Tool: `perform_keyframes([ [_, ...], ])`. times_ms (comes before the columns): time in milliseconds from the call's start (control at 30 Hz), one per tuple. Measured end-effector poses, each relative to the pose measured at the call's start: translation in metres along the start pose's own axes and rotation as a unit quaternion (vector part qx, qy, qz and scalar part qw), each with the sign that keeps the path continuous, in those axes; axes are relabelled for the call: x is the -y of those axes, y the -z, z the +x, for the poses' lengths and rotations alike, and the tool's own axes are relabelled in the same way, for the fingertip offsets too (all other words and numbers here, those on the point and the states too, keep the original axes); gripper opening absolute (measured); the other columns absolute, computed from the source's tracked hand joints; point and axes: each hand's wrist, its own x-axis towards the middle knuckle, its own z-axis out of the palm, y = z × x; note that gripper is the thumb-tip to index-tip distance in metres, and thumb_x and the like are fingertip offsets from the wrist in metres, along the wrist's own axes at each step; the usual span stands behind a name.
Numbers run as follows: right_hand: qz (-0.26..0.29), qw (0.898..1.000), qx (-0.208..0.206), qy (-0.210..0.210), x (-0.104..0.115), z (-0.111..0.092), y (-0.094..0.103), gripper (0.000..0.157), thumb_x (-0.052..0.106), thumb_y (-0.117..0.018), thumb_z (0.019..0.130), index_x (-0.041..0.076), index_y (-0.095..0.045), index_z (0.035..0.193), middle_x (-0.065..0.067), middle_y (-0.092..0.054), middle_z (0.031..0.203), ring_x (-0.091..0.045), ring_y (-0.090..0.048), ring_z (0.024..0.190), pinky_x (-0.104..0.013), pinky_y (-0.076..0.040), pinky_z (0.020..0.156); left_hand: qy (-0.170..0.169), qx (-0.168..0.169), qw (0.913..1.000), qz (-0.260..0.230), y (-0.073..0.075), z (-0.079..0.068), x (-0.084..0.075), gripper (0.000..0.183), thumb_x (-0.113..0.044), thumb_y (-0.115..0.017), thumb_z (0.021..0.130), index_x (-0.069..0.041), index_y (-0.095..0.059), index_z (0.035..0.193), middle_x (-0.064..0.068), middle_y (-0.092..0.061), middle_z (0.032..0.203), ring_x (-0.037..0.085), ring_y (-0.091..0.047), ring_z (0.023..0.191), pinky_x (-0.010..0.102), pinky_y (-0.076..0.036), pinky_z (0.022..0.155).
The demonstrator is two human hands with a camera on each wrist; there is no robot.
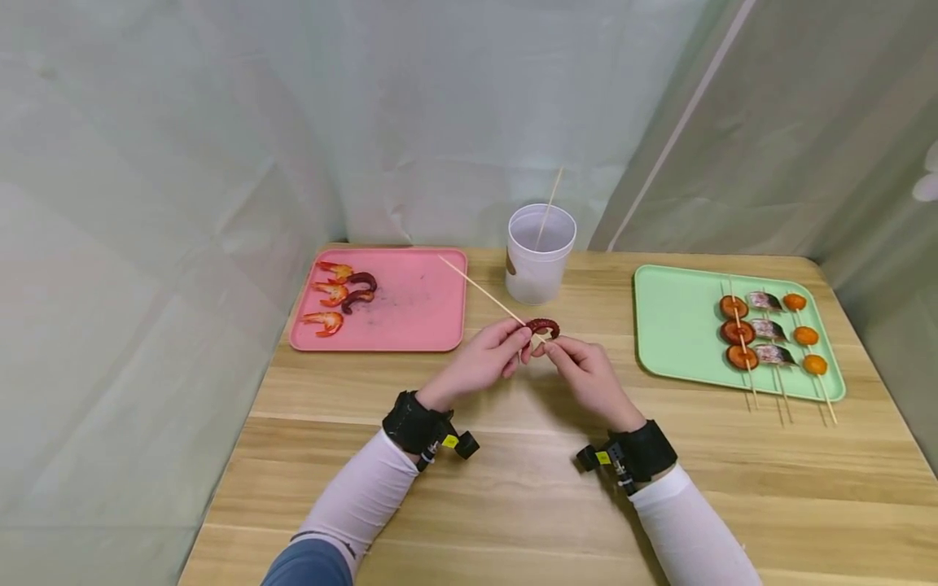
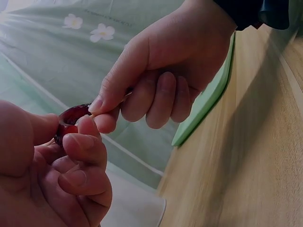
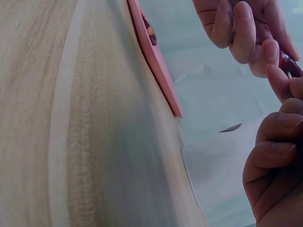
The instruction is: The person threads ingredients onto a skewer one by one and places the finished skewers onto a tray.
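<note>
Both hands meet in front of the white cup in the head view. My left hand [image 1: 487, 354] pinches a dark red, curled octopus tentacle [image 1: 545, 323] between thumb and fingers. A thin wooden skewer [image 1: 479, 289] slants from the upper left down past the left fingertips to the tentacle. My right hand [image 1: 589, 378] pinches the skewer's lower end close beside the tentacle, its other fingers curled in. The left wrist view shows the glossy tentacle [image 2: 71, 116] between the two hands' fingertips, partly hidden by the left fingers. In the right wrist view, the tentacle [image 3: 289, 64] shows at the right edge.
Left, a pink tray [image 1: 418, 325] holds three shrimp [image 1: 326, 323] and two tentacles [image 1: 357, 301]. A white cup [image 1: 538, 277] with a skewer [image 1: 550, 207] stands behind the hands. On the right, a green tray [image 1: 674, 325] bears skewers of brown discs [image 1: 737, 332], fish pieces [image 1: 769, 330] and orange balls [image 1: 806, 335].
</note>
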Motion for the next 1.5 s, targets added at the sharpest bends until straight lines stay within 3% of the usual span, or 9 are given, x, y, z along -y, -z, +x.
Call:
perform_keyframes([
  [200,0.01,1.0,-0.003,-0.002,0.002,0.0,-0.001,0.024,0.008,-0.056,0.112,0.003,-0.079,0.109,-0.008,-0.075,0.1,-0.016,-0.064,0.094,-0.026,-0.049,0.087,0.005,0.002,0.9999,-0.011,0.001,-0.001,0.0,0.034,-0.028,-0.046,0.117,0.0,-0.062,0.126,0.005,-0.062,0.091,0.014,-0.052,0.062,0.027,-0.041,0.059],
  [333,0.004,1.0,-0.014,-0.01,0.001,0.0,-0.001,0.023,0.006,-0.056,0.111,0.004,-0.079,0.109,-0.003,-0.053,0.074,-0.014,-0.045,0.07,-0.029,-0.038,0.068,0.004,0.006,0.9999,-0.009,0.003,0.0,0.0,0.033,-0.027,-0.046,0.117,-0.002,-0.06,0.133,0.007,-0.063,0.094,0.015,-0.054,0.063,0.031,-0.045,0.061],
  [433,-0.003,1.0,-0.017,-0.015,0.0,0.0,0.0,0.023,0.002,-0.055,0.111,0.0,-0.078,0.109,0.002,-0.037,0.067,-0.013,-0.037,0.063,-0.031,-0.033,0.063,0.004,0.002,0.9999,-0.009,0.006,0.001,0.002,0.031,-0.026,-0.046,0.117,-0.004,-0.059,0.134,0.008,-0.063,0.095,0.015,-0.055,0.064,0.032,-0.046,0.062],
  [700,0.002,1.0,-0.021,-0.021,0.001,0.001,0.001,0.024,0.002,-0.054,0.111,-0.001,-0.077,0.109,0.003,-0.037,0.066,-0.013,-0.037,0.062,-0.031,-0.034,0.063,-0.005,-0.016,0.9998,-0.011,0.025,0.001,0.003,0.034,-0.019,-0.045,0.117,0.0,-0.054,0.144,0.01,-0.06,0.097,0.016,-0.053,0.063,0.031,-0.044,0.06],
  [833,0.01,1.0,-0.022,-0.018,0.002,0.0,0.002,0.025,0.01,-0.055,0.113,0.006,-0.079,0.108,0.003,-0.038,0.066,-0.014,-0.038,0.062,-0.03,-0.033,0.062,-0.006,-0.06,0.998,-0.016,0.043,0.0,0.005,0.035,-0.017,-0.047,0.116,0.0,-0.054,0.147,0.009,-0.058,0.095,0.015,-0.051,0.063,0.029,-0.041,0.057],
  [1000,0.007,1.0,-0.023,-0.02,0.002,-0.001,0.0,0.025,0.006,-0.055,0.112,0.002,-0.078,0.107,0.003,-0.037,0.066,-0.013,-0.037,0.062,-0.03,-0.034,0.063,0.012,-0.118,0.9924,-0.034,0.075,-0.009,0.012,0.038,-0.021,-0.048,0.116,-0.003,-0.054,0.15,0.012,-0.057,0.098,0.017,-0.05,0.064,0.026,-0.037,0.052],
  [1200,0.011,1.0,-0.022,-0.019,-0.001,-0.001,0.0,0.024,0.007,-0.056,0.112,0.005,-0.079,0.108,0.005,-0.037,0.067,-0.014,-0.037,0.063,-0.03,-0.035,0.066,0.01,-0.172,0.9849,0.017,0.113,-0.023,0.026,0.038,-0.022,-0.049,0.116,-0.001,-0.057,0.147,0.014,-0.058,0.098,0.032,-0.054,0.071,0.032,-0.042,0.057],
  [1400,0.015,1.0,-0.012,-0.023,-0.006,-0.002,-0.001,0.025,0.012,-0.055,0.113,0.008,-0.079,0.107,0.001,-0.037,0.068,-0.015,-0.036,0.064,-0.031,-0.034,0.065,0.032,-0.251,0.9663,0.047,0.149,-0.037,0.041,0.035,-0.021,-0.05,0.115,-0.004,-0.061,0.144,0.021,-0.06,0.103,0.033,-0.055,0.072,0.033,-0.046,0.059],
  [1500,0.018,0.999,-0.01,-0.027,-0.007,-0.002,-0.002,0.025,0.012,-0.054,0.113,0.006,-0.078,0.108,-0.01,-0.053,0.078,-0.017,-0.044,0.073,-0.029,-0.039,0.073,0.056,-0.292,0.9511,0.081,0.167,-0.044,0.049,0.036,-0.024,-0.052,0.115,-0.007,-0.062,0.144,0.022,-0.062,0.109,0.029,-0.056,0.075,0.03,-0.045,0.06],
])
